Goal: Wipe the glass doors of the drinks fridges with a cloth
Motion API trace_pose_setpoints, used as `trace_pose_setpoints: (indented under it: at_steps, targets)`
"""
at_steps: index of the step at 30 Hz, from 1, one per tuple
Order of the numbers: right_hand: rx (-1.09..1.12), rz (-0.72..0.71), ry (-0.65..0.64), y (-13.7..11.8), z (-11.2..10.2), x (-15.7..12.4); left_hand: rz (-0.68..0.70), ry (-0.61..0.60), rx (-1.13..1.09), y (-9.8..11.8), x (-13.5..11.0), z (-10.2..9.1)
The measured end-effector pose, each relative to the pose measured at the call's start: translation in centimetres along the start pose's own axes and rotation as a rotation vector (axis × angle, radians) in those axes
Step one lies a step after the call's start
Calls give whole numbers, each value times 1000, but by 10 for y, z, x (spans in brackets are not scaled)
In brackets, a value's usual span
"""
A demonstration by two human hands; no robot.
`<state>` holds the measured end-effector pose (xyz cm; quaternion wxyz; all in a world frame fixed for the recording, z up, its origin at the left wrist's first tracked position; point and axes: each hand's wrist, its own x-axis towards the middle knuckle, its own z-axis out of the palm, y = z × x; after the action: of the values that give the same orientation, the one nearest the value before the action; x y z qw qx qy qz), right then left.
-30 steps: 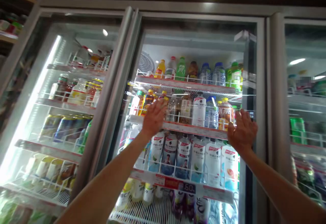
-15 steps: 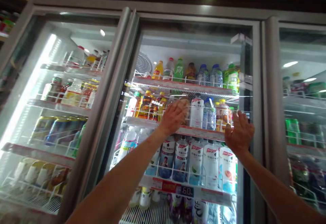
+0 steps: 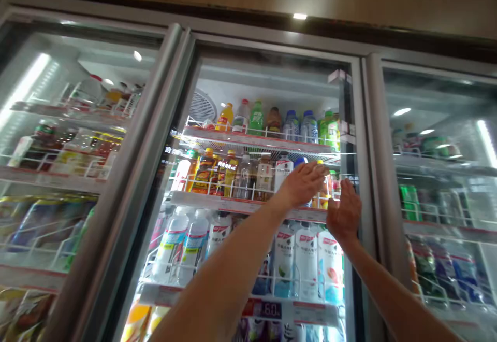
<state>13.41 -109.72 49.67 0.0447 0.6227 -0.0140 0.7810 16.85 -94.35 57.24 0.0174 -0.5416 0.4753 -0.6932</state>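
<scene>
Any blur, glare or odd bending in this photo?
Head view: the cans at left look smeared, the left hand and right hand clearer; head view: the light strip at upper left glares white; head view: the metal upright left of centre slants, perhaps from wide-angle distortion.

Dark price tag point(image 3: 271, 309) on shelf edge point(image 3: 288, 313): "6.0". White-labelled bottles point(image 3: 306, 251) above: Chinese characters, too small to read surely. Other lettering: blurred.
</scene>
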Motion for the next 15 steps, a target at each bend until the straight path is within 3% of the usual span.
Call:
trace_pose_setpoints:
  at_steps: [3, 6, 8, 10, 11, 15]
  targets:
    - [-13, 3, 14, -1, 0, 1, -112, 39, -4, -43, 2, -12]
    - [-28, 37, 7, -5, -1, 2, -381, 119, 21, -101, -5, -30]
    - [-35, 44, 5, -8, -2, 3, -579, 175, 35, -117, -5, -33]
    - [-41, 52, 11, -9, -2, 3, -638, 183, 28, -102, 3, -28]
    - [-41, 59, 10, -9, -2, 3, -588, 163, 13, -85, 9, -22]
    - [-34, 109, 7, -8, -1, 2, -98, 20, -57, -10, 28, 4]
